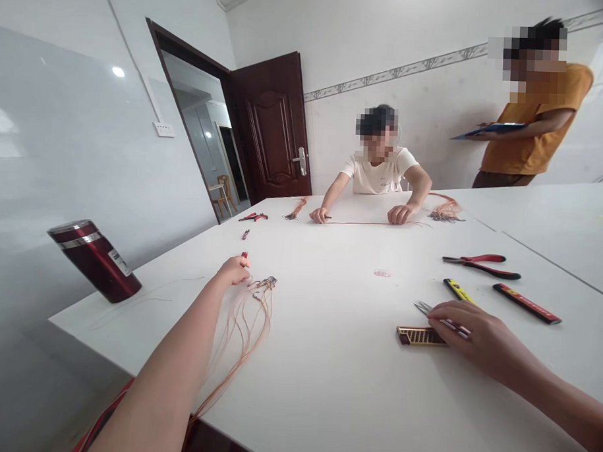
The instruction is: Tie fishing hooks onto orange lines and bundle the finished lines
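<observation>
My left hand (234, 270) reaches out over the white table (325, 385), fingers curled around a small red-tipped thing at the head of a bundle of thin orange lines with hooks (251, 316). The lines trail back toward me and off the table's near edge. My right hand (476, 334) rests on the table at the right, closed on small metal snips (427, 309) whose points stick out to the left. A small dark and gold box (419, 335) lies just left of that hand. A yellow and black tool (458, 291) lies just beyond it.
A red metal flask (95, 258) stands at the table's left corner. Red-handled pliers (481, 265) and a red-black bar (526, 304) lie to the right. Across the table a seated person stretches a line between both hands; another stands at right holding a tablet. An open door is at the back.
</observation>
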Available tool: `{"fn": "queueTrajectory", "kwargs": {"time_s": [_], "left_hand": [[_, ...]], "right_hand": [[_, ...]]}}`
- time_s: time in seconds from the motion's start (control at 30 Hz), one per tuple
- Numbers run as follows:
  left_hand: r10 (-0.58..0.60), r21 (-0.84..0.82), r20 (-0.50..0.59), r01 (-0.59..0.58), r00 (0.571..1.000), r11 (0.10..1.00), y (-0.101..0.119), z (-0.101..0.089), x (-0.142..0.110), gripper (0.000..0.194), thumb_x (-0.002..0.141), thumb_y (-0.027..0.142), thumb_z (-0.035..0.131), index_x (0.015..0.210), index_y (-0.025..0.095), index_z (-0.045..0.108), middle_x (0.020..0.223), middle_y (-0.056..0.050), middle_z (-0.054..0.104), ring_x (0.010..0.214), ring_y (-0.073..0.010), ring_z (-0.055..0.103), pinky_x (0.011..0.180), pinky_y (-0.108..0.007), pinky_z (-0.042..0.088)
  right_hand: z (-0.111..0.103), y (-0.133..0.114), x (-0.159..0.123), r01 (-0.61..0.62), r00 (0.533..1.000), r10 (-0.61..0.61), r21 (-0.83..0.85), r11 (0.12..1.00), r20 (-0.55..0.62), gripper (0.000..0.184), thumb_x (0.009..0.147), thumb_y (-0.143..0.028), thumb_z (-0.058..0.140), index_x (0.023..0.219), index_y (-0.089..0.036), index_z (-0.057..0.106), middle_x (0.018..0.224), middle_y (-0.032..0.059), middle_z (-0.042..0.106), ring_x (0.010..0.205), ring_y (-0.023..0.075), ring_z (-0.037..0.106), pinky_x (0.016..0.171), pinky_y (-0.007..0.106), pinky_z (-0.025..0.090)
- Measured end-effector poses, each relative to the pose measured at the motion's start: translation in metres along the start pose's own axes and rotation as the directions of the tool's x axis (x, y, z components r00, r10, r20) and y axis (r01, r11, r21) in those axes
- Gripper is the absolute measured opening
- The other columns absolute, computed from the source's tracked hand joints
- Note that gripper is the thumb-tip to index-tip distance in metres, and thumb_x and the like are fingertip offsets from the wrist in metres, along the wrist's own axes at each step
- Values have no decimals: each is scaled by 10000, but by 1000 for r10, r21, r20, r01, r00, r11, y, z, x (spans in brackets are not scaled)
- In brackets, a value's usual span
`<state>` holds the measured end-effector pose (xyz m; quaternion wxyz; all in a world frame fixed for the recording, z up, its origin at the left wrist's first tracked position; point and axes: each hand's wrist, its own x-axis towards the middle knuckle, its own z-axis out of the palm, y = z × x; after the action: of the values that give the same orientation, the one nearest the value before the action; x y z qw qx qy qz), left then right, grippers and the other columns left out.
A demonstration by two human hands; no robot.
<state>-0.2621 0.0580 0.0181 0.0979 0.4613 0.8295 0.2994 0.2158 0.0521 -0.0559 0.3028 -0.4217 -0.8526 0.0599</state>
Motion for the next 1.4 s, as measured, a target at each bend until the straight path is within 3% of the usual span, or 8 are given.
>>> {"fn": "queueTrajectory", "kwargs": {"time_s": [0.1,0.23,0.47,0.8,1.0,1.13,1.27,1.4], "left_hand": [[84,-87,-45,-88,995,992,-6,5,-1,292,821,284,486,1075,140,505,1049,-72,554,877,-172,564,737,-371,479],[184,-171,-222,-224,958,959,-6,15,-2,320,824,286,479,1113,147,480,1062,-75,549,896,-179,559,757,-386,470],[234,-271,-383,-351,893,896,18,31,13,294,823,286,482,1077,139,501,1025,-68,565,853,-165,571,735,-368,479],[329,-352,-489,-528,808,773,94,18,36,283,814,265,498,1067,137,507,968,-56,586,817,-155,579,728,-362,479],[391,-383,-564,-650,727,656,155,1,30,322,690,129,571,1008,171,539,799,-17,635,732,-130,602,749,-297,471],[428,-412,-612,-730,665,545,200,-5,4,347,696,145,553,1039,175,506,852,-29,636,785,-126,600,756,-266,468],[534,-475,-552,-768,641,430,236,9,-59,346,684,204,600,1020,185,520,782,-15,641,700,-129,605,638,-245,483],[684,-794,-235,-543,690,275,248,37,-144,321,679,213,626,982,194,523,716,-2,639,626,-109,591,509,-192,438]], "right_hand": [[-2,-2,1,-17,1000,17,7,1000,-7,230,826,-371,417,805,-231,598,881,39,620,786,184,570,633,285,460],[-2,-5,3,-35,999,35,34,999,-6,230,826,-371,421,805,-231,602,879,40,621,765,179,574,630,281,462],[-2,-7,4,-31,999,32,49,998,-9,240,827,-371,417,791,-227,606,870,48,623,780,185,568,641,283,460],[-7,-9,4,-59,998,57,75,995,31,233,843,-358,399,809,-228,589,880,50,598,819,184,533,674,292,445],[-10,-12,6,-58,997,53,116,991,47,221,848,-332,391,806,-222,577,867,53,588,816,179,520,707,308,439],[-14,-15,6,-61,998,57,163,985,29,234,845,-336,394,791,-213,586,861,64,593,817,188,523,707,322,441],[-27,-22,8,-135,989,148,295,946,-20,265,826,-402,424,821,-212,609,889,78,603,801,203,537,675,328,444],[-47,-37,9,-331,931,351,622,709,96,319,787,-460,484,972,-226,593,947,70,607,777,189,556,669,327,446]]}}
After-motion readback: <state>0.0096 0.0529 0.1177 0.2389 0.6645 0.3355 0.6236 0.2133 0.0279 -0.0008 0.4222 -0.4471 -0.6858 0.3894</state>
